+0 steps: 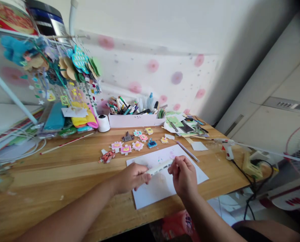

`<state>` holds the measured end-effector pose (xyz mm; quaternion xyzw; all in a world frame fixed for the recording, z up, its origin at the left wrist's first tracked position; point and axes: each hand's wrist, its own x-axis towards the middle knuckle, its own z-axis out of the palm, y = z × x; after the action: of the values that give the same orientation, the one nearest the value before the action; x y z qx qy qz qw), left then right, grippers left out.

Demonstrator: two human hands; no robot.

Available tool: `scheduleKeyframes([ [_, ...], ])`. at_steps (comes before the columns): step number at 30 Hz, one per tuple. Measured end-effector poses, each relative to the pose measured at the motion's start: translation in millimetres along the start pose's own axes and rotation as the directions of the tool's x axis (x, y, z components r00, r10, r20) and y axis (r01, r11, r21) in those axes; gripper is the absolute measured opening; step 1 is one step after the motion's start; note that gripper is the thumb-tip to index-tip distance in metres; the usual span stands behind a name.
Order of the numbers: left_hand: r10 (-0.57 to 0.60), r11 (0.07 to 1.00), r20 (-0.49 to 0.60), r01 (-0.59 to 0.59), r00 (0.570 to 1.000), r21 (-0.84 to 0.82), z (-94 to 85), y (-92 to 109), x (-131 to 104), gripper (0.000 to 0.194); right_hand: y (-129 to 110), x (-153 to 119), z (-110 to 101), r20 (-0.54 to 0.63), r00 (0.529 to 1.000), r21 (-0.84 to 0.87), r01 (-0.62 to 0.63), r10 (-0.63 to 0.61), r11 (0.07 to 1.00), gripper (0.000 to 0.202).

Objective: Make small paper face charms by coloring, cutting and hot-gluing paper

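A white marker pen (pixel 160 168) with dark print is held level above a sheet of white paper (pixel 150 196). My left hand (pixel 133 176) grips its left end between thumb and fingers. Curled fingers of my right hand (pixel 184 173) close on the pen's other end, hiding the tip. The paper bears small coloured marks beneath the pen. Beyond it lie several small paper cut-outs: a blue one (pixel 152 143), a pink one (pixel 138 145) and a red one (pixel 107 156). A pale purple pencil (pixel 187 151) rests along the sheet's upper right edge.
A white box of pens (pixel 135 121) stands against the wall beside a thread spool (pixel 103 123). Scissors (pixel 173 126) and paper scraps lie at the back right. A glue gun (pixel 228 149) with a black cord is on the right. Paper ornaments (pixel 80 58) hang at left.
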<state>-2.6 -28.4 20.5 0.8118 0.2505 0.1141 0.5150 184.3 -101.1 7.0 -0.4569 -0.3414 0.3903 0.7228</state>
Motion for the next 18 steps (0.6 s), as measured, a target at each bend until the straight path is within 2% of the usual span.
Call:
scheduleKeyframes([
  [3,-0.037,0.999,-0.021,0.037,0.999,0.004,-6.3,0.9,-0.5,0.06,-7.7,9.8,0.3,0.012,0.998,0.037,-0.063,0.063,0.997,0.024],
  [6,-0.054,0.999,0.033,0.054,0.998,0.003,-13.2,6.5,-4.1,0.064,-8.5,17.5,1.9,0.05,0.991,0.033,-0.124,0.122,0.992,0.029],
  [8,-0.057,0.998,0.046,0.057,0.997,0.001,-25.4,11.0,-9.8,0.068,-5.0,18.5,7.5,0.069,0.987,0.026,-0.146,0.144,0.989,0.03],
  [10,-0.063,0.998,-0.024,0.063,0.998,-0.001,-44.8,14.2,-17.9,0.073,1.8,9.3,21.1,0.111,0.981,0.007,-0.164,0.162,0.986,0.03],
  [12,-0.092,0.996,-0.174,0.094,0.981,0.002,-67.3,14.5,-26.4,0.071,11.9,-14.0,43.0,0.221,0.957,-0.037,-0.184,0.188,0.982,0.03],
  [14,-0.146,0.987,-0.302,0.158,0.942,0.018,-85.7,11.7,-32.3,0.058,24.2,-46.0,68.0,0.415,0.884,-0.095,-0.195,0.217,0.976,0.028],
  [15,-0.166,0.982,-0.345,0.188,0.924,0.032,-91.6,9.5,-33.5,0.051,29.8,-61.0,79.1,0.537,0.813,-0.13,-0.183,0.224,0.975,0.027],
  [16,-0.181,0.975,-0.379,0.216,0.907,0.05,-94.6,7.1,-33.5,0.046,34.2,-72.6,88.1,0.707,0.669,-0.212,-0.11,0.23,0.971,0.025],
  [17,-0.186,0.969,-0.412,0.235,0.892,0.073,-94.9,4.9,-32.3,0.042,36.5,-79.3,94.4,0.778,0.581,-0.277,-0.021,0.237,0.961,0.025],
  [18,-0.178,0.964,-0.443,0.246,0.879,0.101,-92.7,3.1,-29.8,0.038,36.6,-80.0,97.8,0.801,0.544,-0.331,0.055,0.25,0.942,0.024],
])
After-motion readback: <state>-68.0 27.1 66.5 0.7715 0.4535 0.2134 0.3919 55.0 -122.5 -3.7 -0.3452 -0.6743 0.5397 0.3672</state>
